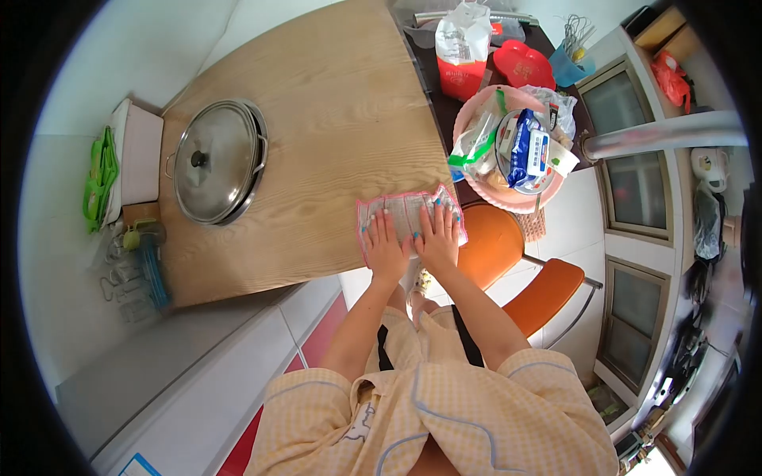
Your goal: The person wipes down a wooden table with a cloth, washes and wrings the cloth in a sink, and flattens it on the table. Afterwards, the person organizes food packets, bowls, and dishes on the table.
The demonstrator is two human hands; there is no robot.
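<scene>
In the head view, one pink-edged cloth is spread at the near right corner of one wooden table. Two hands, the left hand and right hand, are laid on it, open and flat. One lidded pan is set farther left.

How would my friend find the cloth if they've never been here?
Find the wooden table, then its right-hand corner nearest the person. There, the cloth lies under the left hand and right hand, both spread flat. Unlike the shiny lidded pan farther left, it is pale fabric with a bright pink edge.
</scene>
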